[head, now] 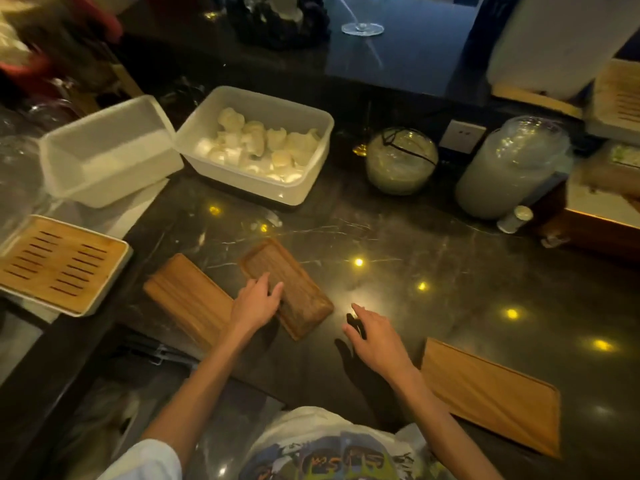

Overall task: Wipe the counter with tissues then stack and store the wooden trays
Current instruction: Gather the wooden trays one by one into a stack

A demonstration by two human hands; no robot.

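Three plain wooden trays lie on a dark marble counter (433,244). A light tray (187,296) sits at centre left and a dark tray (294,282) at centre, their near ends just beside each other. A third tray (491,396) lies well apart at lower right.

The left hand (256,303) holds the dark tray at its left rim, thumb on top and fingers bent; the hand hides how far they wrap the edge. The right hand (374,337) hovers over bare counter just right of that tray, fingers loosely spread and holding nothing.

Two slatted trays also show, one (59,263) in a white base at the left edge. The other (620,95) is cut off at upper right.

Two white plastic tubs stand at upper left. One tub (107,150) is tilted; the other tub (311,133) holds pale lumps too soft in focus to name. Right of them stand two glass jars, a round jar (401,161) and a tall jar (512,168), with a small white bottle (516,220) beside the tall one. Only the foot of a wine glass (362,28) shows at the top edge. The upper left corner is blurred.

Open stone runs between the dark tray and the third tray, and on up to the jars. The counter's near edge crosses just below the hands.
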